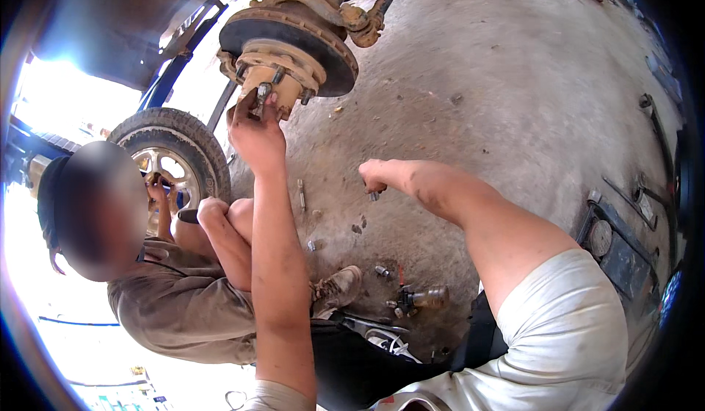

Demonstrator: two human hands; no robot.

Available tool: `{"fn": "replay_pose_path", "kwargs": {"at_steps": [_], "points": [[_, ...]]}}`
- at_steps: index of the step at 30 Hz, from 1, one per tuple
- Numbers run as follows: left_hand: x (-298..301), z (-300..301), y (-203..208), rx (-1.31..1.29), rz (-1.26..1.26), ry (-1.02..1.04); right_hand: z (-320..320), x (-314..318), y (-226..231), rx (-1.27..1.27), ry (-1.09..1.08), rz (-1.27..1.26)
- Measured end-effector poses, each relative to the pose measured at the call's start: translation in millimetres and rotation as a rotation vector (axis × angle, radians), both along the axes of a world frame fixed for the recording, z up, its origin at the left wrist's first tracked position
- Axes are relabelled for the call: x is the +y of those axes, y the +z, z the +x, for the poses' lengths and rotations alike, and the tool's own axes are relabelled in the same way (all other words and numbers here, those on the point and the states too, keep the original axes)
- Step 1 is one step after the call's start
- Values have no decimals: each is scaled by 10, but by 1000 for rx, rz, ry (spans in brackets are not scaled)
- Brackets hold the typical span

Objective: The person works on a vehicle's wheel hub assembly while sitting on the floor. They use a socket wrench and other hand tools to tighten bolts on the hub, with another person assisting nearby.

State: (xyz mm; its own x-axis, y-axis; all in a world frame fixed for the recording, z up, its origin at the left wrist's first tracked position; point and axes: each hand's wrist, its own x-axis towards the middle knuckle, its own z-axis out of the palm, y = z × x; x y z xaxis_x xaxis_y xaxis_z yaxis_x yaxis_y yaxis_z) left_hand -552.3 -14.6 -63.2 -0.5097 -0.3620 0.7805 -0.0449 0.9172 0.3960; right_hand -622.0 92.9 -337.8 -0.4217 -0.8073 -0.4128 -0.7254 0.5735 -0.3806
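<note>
My left hand [257, 128] reaches up to the wheel hub [273, 80], its fingers pinching a shiny lug nut [263, 90] at the hub's near face. Several wheel studs stick out around the hub, in front of a dark brake disc [323, 62]. Lower and to the right, my right hand [374, 174] is closed above the floor. A small silvery metal piece [374, 196] shows under its fingers; it looks like a lug nut, and the grip on it is mostly hidden.
A co-worker [183, 308] crouches at left, one hand at a wheel with tyre [209, 146]. On the floor lie a slim metal rod [301, 194], small nuts [382, 271] and an air tool [418, 298]. A dark jack-like tool [624, 257] and bars lie at right.
</note>
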Motion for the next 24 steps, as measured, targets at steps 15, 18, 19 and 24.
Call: {"fn": "replay_pose_path", "kwargs": {"at_steps": [15,18,19,24], "points": [[4,-21,64,-174,-162,24,-85,-450,151,-36,28,49],[66,-35,99,-212,-100,19,-109,-520,122,-50,25,13],[61,-43,96,-194,-113,14,-105,-548,119,-57,35,13],[-32,-44,75,-205,-125,-5,-41,-633,240,-75,91,45]]}}
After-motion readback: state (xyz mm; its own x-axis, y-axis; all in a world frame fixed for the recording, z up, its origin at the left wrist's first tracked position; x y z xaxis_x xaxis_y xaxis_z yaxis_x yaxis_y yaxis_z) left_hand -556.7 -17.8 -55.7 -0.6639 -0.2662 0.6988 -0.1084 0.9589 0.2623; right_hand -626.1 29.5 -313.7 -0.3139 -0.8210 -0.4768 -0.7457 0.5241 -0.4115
